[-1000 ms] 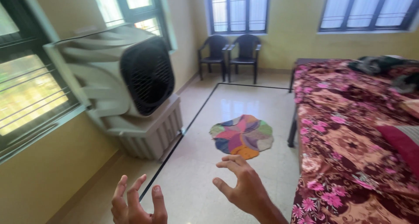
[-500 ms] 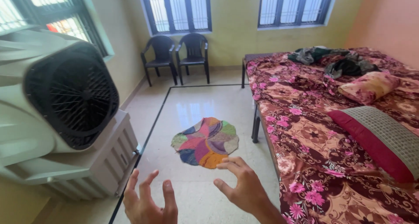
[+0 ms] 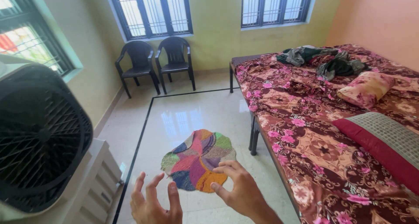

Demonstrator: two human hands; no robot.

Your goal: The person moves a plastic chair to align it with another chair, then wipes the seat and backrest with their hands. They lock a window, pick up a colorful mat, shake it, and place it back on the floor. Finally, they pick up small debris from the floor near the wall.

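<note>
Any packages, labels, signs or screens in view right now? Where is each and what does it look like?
None can be seen: only both empty hands, left hand and right hand, spread above the round multicoloured patchwork floor mat.

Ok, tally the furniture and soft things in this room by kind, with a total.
Black plastic chairs: 2
Beds: 1
Pillows: 2
Patchwork floor mats: 1
Air coolers: 1
Total: 7
</note>
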